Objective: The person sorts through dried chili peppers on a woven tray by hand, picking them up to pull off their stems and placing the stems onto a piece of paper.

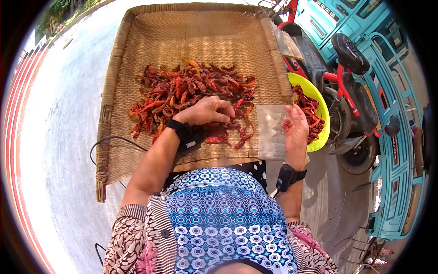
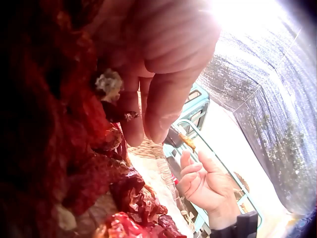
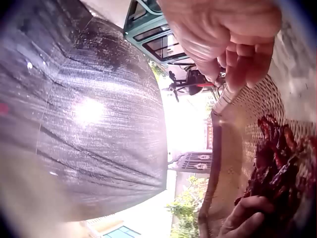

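Dried red chilies (image 1: 196,86) lie heaped in a large woven tray (image 1: 200,32) before the person. The left hand (image 1: 207,111) reaches over the near part of the heap, thumb and forefinger apart, fingertips down among the chilies. In the left wrist view its fingers (image 2: 161,111) point downward beside wrinkled red pods. At the tray's right edge the right hand (image 1: 296,125) is raised, palm up, next to a yellow basin (image 1: 325,112) of more chilies. A small yellow-brown chili (image 2: 187,142) stands at its pinched thumb and fingertips in the left wrist view.
A pale greyish sheet (image 1: 272,132) covers the tray's front right corner. Beyond the basin stand a red-framed bike with a black saddle (image 1: 349,52) and a turquoise vehicle (image 1: 392,150). Black cables (image 1: 114,138) run from the wrist cameras. Dark netting (image 3: 99,124) hangs overhead.
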Demonstrator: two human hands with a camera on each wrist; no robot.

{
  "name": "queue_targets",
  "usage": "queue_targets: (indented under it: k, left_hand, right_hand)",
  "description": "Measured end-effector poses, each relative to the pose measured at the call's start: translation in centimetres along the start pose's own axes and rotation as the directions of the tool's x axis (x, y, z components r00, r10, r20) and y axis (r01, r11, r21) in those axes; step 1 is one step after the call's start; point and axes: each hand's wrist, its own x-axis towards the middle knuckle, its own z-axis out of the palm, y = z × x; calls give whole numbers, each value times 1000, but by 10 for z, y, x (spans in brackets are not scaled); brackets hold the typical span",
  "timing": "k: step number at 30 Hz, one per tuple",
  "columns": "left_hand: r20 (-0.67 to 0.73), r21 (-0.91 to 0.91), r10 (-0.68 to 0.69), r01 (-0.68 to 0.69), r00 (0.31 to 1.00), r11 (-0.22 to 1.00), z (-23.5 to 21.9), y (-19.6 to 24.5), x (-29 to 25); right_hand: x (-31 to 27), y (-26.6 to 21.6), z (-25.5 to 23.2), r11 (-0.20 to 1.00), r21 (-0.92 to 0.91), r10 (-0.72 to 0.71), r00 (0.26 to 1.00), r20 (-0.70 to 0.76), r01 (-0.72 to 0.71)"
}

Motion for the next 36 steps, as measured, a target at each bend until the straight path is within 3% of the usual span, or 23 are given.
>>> queue_targets:
  k: [1,2,3,5,6,8,11,14,17,20,26,29,32,34,36]
  left_hand:
    - [6,-4,-10,10,1000,1000,0,0,0]
    - [14,-7,-19,19,1000,1000,0,0,1]
    - [-4,4,-16,16,1000,1000,1,-2,1]
    - [-39,28,-9,10,999,1000,4,-9,1]
    - [-9,14,-12,12,1000,1000,2,-5,0]
    - [53,-13,-15,16,998,1000,-2,5,-2]
    - [83,73,57,-63,995,995,-1,-3,1]
    - [144,103,3,-18,990,995,-3,-7,2]
    - [163,202,2,-36,987,979,-5,1,1]
    - [115,193,28,-50,993,980,0,-7,2]
    - [101,205,71,-90,992,975,0,-16,3]
    - [130,176,59,-81,990,981,-2,-16,4]
    - [100,136,6,-20,995,991,-1,-7,0]
    - [113,80,-16,7,993,997,-2,-7,1]
    - [98,70,4,-10,995,998,-2,-7,1]
  right_hand:
    - [0,-1,-2,999,32,8,999,-41,-7]
    - [-2,4,-8,994,-107,-17,992,124,30]
    - [-8,4,-6,972,-234,63,956,287,6]
    - [-22,6,5,881,-473,270,793,546,26]
    - [-28,10,13,809,-535,175,769,615,244]
    - [-38,15,24,540,-558,26,650,760,630]
    - [-31,28,25,490,-521,-24,608,793,699]
    - [-34,15,38,733,-546,11,795,606,406]
    - [-37,7,53,861,-492,134,876,463,129]
    - [-28,27,56,918,-384,96,889,448,94]
    - [-26,40,61,955,-296,162,821,548,10]
    - [-30,27,61,960,-252,248,787,565,-121]
    - [-15,27,40,934,-358,199,852,484,-14]
    - [-2,15,21,947,-319,107,894,434,42]
    - [-1,-7,15,998,67,-8,988,152,-3]
